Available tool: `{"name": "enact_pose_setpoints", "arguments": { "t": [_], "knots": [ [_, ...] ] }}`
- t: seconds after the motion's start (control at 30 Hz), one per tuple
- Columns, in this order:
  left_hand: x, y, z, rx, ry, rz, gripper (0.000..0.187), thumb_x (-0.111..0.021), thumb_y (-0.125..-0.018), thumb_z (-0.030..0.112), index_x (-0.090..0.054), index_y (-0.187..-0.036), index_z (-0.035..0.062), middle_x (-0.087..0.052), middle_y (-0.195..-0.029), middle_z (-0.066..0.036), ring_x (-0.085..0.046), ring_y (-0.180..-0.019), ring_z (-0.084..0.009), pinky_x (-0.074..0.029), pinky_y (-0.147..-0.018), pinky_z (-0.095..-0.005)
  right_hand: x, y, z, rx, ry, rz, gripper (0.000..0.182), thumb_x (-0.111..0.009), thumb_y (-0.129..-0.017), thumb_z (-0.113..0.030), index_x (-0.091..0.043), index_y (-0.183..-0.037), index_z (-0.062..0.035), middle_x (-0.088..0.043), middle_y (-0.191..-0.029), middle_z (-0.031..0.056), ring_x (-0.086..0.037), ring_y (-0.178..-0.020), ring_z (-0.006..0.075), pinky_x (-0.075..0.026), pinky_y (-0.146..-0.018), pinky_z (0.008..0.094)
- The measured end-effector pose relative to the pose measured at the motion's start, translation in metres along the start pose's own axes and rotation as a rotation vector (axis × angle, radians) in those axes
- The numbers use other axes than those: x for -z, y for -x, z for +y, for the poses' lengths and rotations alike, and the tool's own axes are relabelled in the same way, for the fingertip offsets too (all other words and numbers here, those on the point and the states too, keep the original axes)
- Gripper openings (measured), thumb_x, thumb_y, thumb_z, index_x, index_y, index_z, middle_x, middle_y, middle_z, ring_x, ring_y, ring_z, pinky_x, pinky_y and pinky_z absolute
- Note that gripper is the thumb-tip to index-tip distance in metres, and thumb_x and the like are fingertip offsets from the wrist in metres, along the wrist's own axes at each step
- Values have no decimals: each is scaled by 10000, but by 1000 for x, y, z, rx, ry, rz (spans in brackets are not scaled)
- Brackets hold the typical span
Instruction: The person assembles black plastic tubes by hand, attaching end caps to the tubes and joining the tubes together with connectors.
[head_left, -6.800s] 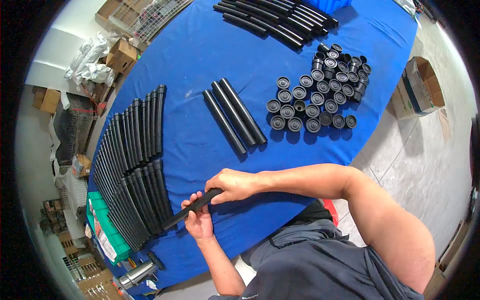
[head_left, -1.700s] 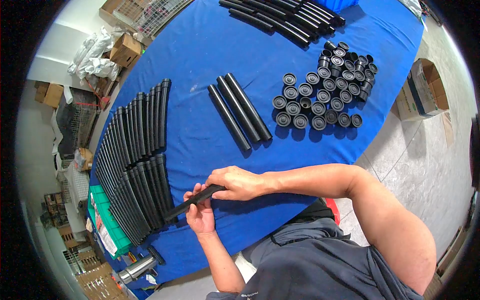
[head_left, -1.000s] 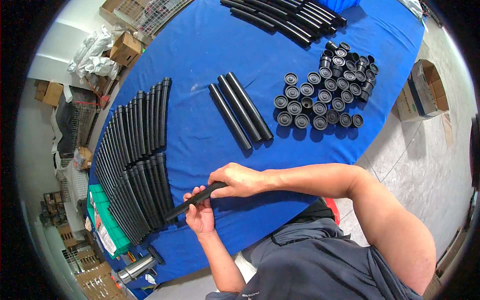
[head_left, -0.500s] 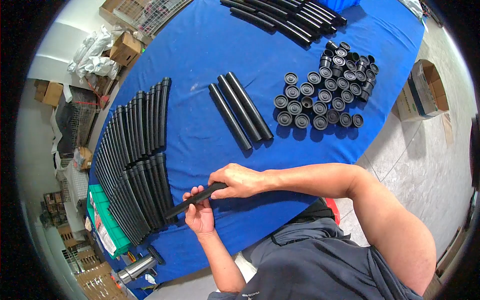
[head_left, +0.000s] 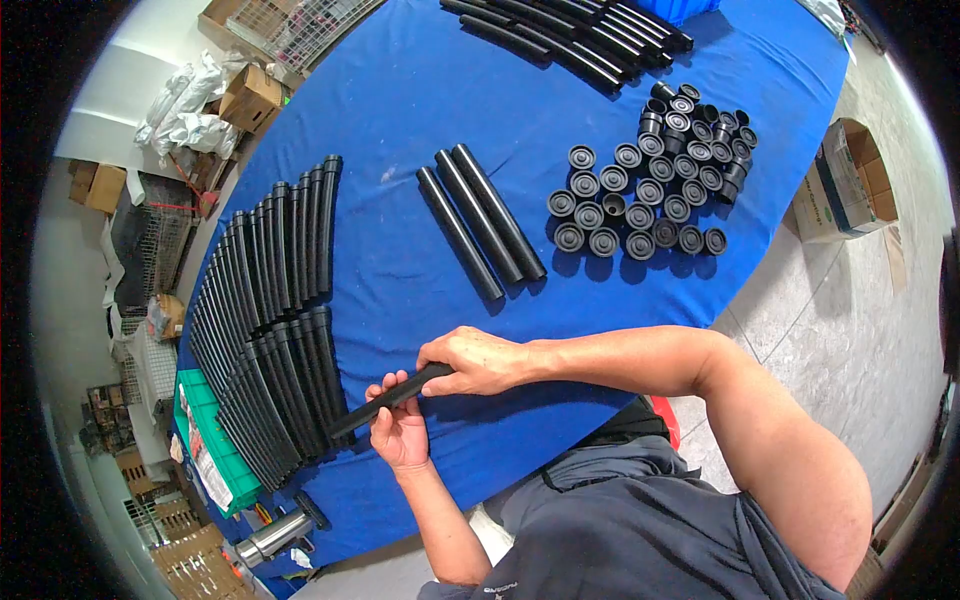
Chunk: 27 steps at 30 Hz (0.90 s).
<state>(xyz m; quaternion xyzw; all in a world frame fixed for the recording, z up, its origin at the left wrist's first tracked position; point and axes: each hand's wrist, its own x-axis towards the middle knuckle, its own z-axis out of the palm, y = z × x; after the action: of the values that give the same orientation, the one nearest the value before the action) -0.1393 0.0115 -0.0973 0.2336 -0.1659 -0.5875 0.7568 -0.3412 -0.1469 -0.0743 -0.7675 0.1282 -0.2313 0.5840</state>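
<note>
I see the left hand (head_left: 404,441) gripping a black tube (head_left: 372,411), the right hand (head_left: 478,362) clasping its right end; caps (head_left: 648,191) sit far right.

Head camera, single view: from above my dark shirt (head_left: 600,530), I look forward and steeply down across the blue tablecloth (head_left: 380,250). The wide field bows straight edges and darkens at its corners. My left hand (head_left: 402,440) and right hand (head_left: 475,360) lie near, below centre; the cloth's far end is cropped above; grey floor (head_left: 840,300) fills the right.
</note>
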Motion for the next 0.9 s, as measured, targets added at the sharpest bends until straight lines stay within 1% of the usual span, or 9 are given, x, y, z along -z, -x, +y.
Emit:
{"name": "enact_pose_setpoints", "arguments": {
  "t": [0.33,0.53,0.63,0.73,0.77,0.83,0.9],
  "knots": [
    [0,1,1,4,8,4,327,-623,-944,-22,-574,-1267,-15,-578,-1391,-235,-491,-1377,-385,-403,-1189,-516,3,0,-3,2,-4,-7,377,-703,-903,-298,-661,-1051,47,-678,-801,209,-682,-768,381,-516,-711,466],
    [4,1,1,-4,-30,-19,341,-636,-951,6,-574,-1286,-7,-578,-1397,-227,-489,-1381,-377,-404,-1189,-510,8,-1,-7,-90,-61,-87,373,-712,-898,-290,-667,-1060,43,-684,-804,206,-685,-771,389,-525,-718,465],
    [1,0,0,0,-44,37,336,-644,-955,23,-575,-1283,-6,-580,-1395,-223,-486,-1385,-373,-406,-1187,-508,-8,-1,7,180,27,120,378,-717,-892,-294,-678,-1059,43,-692,-801,204,-689,-759,391,-526,-701,467],
    [0,1,0,-7,-22,88,321,-656,-940,7,-584,-1253,3,-592,-1373,-241,-511,-1361,-385,-423,-1169,-523,-8,-1,7,210,82,145,361,-716,-889,-275,-677,-1065,37,-695,-833,208,-691,-791,390,-525,-716,471],
    [-1,1,0,-11,-8,100,316,-661,-932,-4,-588,-1239,7,-598,-1362,-251,-523,-1349,-392,-431,-1161,-531,-5,0,5,137,52,70,352,-715,-889,-264,-673,-1070,35,-694,-854,210,-690,-814,391,-525,-731,474],
    [-1,1,0,4,19,47,325,-662,-923,-13,-588,-1239,7,-598,-1361,-253,-521,-1351,-394,-425,-1164,-533,8,1,-12,-9,-9,-82,337,-714,-889,-243,-666,-1080,31,-693,-896,215,-687,-859,392,-524,-761,478],
    [-1,1,1,9,25,30,334,-661,-911,-24,-587,-1235,7,-602,-1356,-253,-519,-1353,-397,-418,-1167,-536,8,-1,-10,-48,3,-107,342,-715,-888,-248,-666,-1079,31,-693,-898,217,-687,-859,393,-525,-764,480]
  ]
}}
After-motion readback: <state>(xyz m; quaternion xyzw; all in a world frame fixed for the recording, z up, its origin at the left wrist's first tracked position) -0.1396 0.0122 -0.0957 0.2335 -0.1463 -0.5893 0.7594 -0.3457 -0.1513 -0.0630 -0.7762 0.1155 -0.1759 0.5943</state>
